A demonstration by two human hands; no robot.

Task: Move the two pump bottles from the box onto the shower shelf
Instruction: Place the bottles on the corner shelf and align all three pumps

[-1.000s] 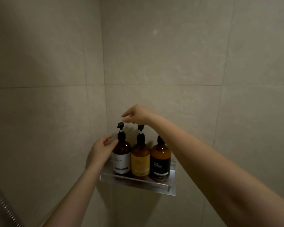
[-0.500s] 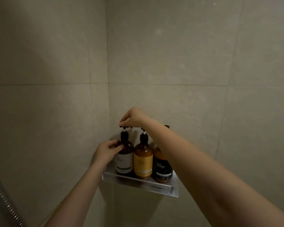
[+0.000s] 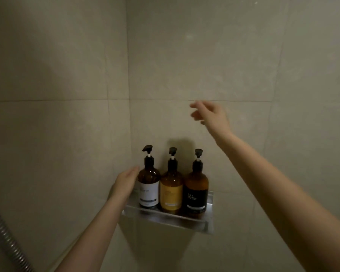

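On the clear corner shelf [image 3: 208, 225], my left hand [image 3: 126, 183] is touching the white-label brown pump bottle [image 3: 148, 185]; my right hand [image 3: 212, 116] is hanging open, empty. Bumping could be toppling bottles.

Right hand [image 3: 212, 116] lifted off white-label bottle's [image 3: 148, 185] pump, now open, clear above.

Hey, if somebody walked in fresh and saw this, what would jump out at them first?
Three amber pump bottles stand in a row on the corner shower shelf. The left hand rests against the white-labelled bottle; the right hand hangs open above, holding nothing.
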